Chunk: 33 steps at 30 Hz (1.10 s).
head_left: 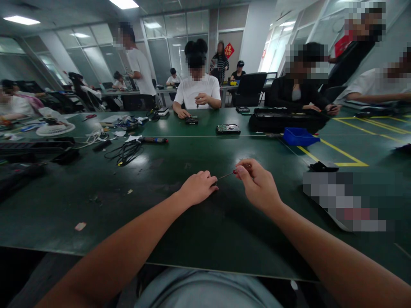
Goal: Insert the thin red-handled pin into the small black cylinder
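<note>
My right hand point(260, 185) is closed around the handle of a thin screwdriver, reddish where it shows. The screwdriver's metal shaft point(226, 176) points left and slightly down, its tip close to the fingertips of my left hand point(199, 187). That left hand is low over the green tabletop point(192, 231), fingers curled and pressed together. A small dark bit shows at its fingertips, too small to name.
Across the table a person in a white shirt point(197, 92) works near a hard drive point(228, 128). A blue bin point(300, 137) stands right of centre, with a long black case point(285, 120) behind. An electric screwdriver point(154, 140) and black cable point(125, 152) lie left; a small fan point(55, 127) is beyond.
</note>
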Available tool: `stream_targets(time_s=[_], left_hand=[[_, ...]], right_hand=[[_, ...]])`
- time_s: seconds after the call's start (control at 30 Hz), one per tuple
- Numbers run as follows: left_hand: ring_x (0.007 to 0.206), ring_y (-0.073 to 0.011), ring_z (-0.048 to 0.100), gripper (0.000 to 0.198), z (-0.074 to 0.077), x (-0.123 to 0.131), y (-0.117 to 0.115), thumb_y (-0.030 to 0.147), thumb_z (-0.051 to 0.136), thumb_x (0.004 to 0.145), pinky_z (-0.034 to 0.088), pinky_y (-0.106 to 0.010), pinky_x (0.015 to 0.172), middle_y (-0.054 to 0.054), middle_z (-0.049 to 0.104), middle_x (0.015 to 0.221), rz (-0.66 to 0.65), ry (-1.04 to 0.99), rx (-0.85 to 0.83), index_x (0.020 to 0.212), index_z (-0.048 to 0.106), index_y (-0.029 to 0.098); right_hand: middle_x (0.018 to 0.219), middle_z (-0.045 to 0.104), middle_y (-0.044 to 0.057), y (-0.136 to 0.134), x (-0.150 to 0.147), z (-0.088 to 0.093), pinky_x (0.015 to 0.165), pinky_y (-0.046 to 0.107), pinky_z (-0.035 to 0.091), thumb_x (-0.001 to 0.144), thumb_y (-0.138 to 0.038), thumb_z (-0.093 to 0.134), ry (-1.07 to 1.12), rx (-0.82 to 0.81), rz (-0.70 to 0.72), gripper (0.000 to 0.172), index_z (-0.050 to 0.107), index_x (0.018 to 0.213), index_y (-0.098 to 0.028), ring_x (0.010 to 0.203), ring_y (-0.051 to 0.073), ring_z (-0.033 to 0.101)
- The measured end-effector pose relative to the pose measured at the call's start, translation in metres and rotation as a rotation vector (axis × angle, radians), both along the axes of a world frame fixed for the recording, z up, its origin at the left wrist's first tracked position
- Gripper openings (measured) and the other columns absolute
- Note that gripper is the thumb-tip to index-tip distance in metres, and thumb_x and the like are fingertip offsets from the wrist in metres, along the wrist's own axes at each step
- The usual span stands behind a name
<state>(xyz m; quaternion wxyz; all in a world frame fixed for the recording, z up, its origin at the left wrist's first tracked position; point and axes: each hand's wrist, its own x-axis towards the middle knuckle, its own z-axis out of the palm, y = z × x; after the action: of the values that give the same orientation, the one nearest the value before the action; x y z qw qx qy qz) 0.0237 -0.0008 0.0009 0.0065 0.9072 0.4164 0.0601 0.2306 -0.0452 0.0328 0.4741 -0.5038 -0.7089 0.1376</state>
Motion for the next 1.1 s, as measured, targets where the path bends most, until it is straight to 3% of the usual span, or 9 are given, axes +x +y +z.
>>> stream_targets(time_s=[0.13,0.23,0.37,0.47,0.63,0.83,0.97,1.1], left_hand=[[0.097,-0.0240,0.058,0.027,0.001,0.000,0.001,0.039,0.048,0.099,0.048,-0.034,0.076,-0.008,0.060,0.107,-0.024,-0.035,-0.029,0.112,0.061,0.019],[0.095,-0.0232,0.060,0.025,0.002,-0.003,0.003,0.040,0.050,0.098,0.046,-0.034,0.074,-0.006,0.062,0.106,-0.002,-0.180,-0.117,0.110,0.060,0.020],[0.080,-0.0188,0.059,0.023,0.004,-0.012,0.008,0.041,0.052,0.095,0.042,-0.031,0.068,-0.003,0.064,0.092,0.097,-0.512,-0.253,0.104,0.059,0.021],[0.073,-0.0151,0.054,0.018,0.009,-0.022,0.015,0.037,0.055,0.092,0.041,-0.028,0.066,-0.001,0.060,0.082,0.180,-0.790,-0.256,0.096,0.059,0.019],[0.060,-0.0102,0.047,0.007,0.027,-0.052,0.027,0.025,0.052,0.086,0.031,-0.022,0.051,0.000,0.056,0.078,0.387,-1.344,-0.420,0.086,0.052,0.018],[0.056,-0.0089,0.045,0.003,0.060,-0.124,0.030,0.019,0.048,0.086,0.030,-0.020,0.046,0.000,0.053,0.077,0.661,-1.686,-0.358,0.085,0.047,0.016],[0.058,-0.0102,0.045,0.006,0.082,-0.200,0.020,0.018,0.045,0.086,0.034,-0.020,0.048,0.001,0.051,0.075,0.870,-1.746,-0.176,0.080,0.046,0.015],[0.060,-0.0115,0.043,0.013,0.103,-0.268,-0.008,0.014,0.038,0.088,0.036,-0.020,0.048,0.001,0.048,0.073,1.140,-1.717,0.083,0.076,0.043,0.016]], right_hand=[[0.082,0.070,0.004,0.001,0.001,-0.001,0.071,0.035,0.051,0.100,-0.039,0.048,0.004,-0.004,0.004,0.021,0.060,0.098,-0.022,0.077,0.021,0.070],[0.083,0.070,0.005,0.001,0.002,-0.001,0.072,0.036,0.051,0.100,-0.039,0.048,0.013,-0.010,0.011,0.022,0.060,0.099,-0.022,0.078,0.022,0.070],[0.084,0.070,0.005,0.001,0.002,0.001,0.071,0.036,0.051,0.099,-0.039,0.048,0.015,-0.025,0.009,0.022,0.060,0.098,-0.022,0.078,0.022,0.070],[0.085,0.070,0.005,0.001,0.002,0.002,0.071,0.036,0.051,0.100,-0.040,0.047,0.021,-0.036,0.020,0.023,0.060,0.099,-0.022,0.080,0.022,0.070],[0.086,0.071,0.006,0.002,0.003,0.001,0.071,0.037,0.052,0.100,-0.041,0.047,0.025,-0.041,0.020,0.023,0.060,0.099,-0.022,0.079,0.022,0.070],[0.085,0.071,0.006,0.001,0.004,0.002,0.071,0.036,0.051,0.100,-0.040,0.047,0.023,-0.040,0.027,0.023,0.060,0.098,-0.021,0.079,0.022,0.069],[0.085,0.071,0.006,0.002,0.004,0.003,0.070,0.036,0.051,0.100,-0.039,0.046,0.001,-0.049,0.027,0.023,0.060,0.098,-0.021,0.079,0.022,0.069],[0.084,0.071,0.006,0.003,0.004,0.002,0.071,0.036,0.050,0.099,-0.039,0.046,-0.002,-0.052,0.020,0.023,0.060,0.097,-0.021,0.079,0.022,0.069]])
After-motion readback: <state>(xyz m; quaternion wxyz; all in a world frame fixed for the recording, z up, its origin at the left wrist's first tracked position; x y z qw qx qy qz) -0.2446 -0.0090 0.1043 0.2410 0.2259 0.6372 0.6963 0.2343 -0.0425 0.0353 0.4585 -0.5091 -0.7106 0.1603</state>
